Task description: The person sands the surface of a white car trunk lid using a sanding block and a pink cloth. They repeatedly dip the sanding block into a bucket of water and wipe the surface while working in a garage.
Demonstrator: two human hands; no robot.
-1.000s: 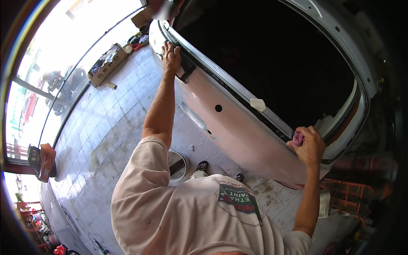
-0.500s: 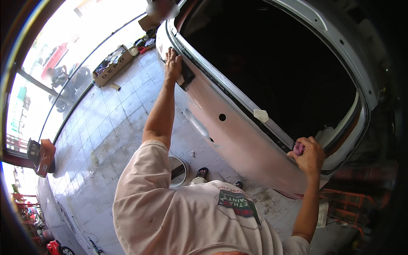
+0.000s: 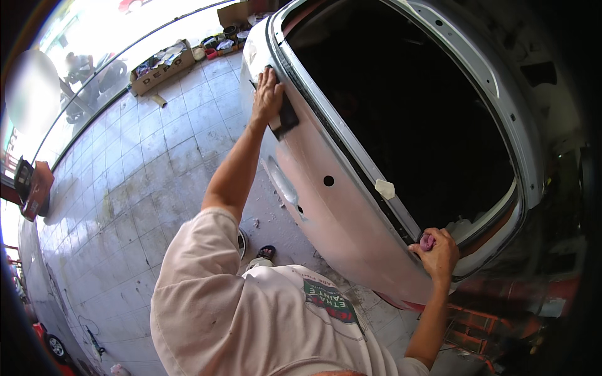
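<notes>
A bare car door (image 3: pixel 338 213), sanded to a pale pinkish grey, stands in front of me with its window opening dark. My left hand (image 3: pixel 266 94) presses a dark sanding block (image 3: pixel 287 116) flat against the door's upper left part, just below the window edge. My right hand (image 3: pixel 436 254) grips the door's window ledge at the lower right, with a small pink thing (image 3: pixel 427 241) tucked in its fingers. A small piece of pale tape (image 3: pixel 384 188) sticks on the ledge between my hands.
A grey tiled floor (image 3: pixel 144 188) spreads to the left. A cardboard box (image 3: pixel 164 66) with odds and ends and several small cans sit along the far glass front. A round white container (image 3: pixel 242 243) lies by my feet. Red framework (image 3: pixel 483 319) stands at lower right.
My left hand with the sanding block has slid down and rightward along the door panel under the window edge. My right hand has kept its grip on the ledge.
</notes>
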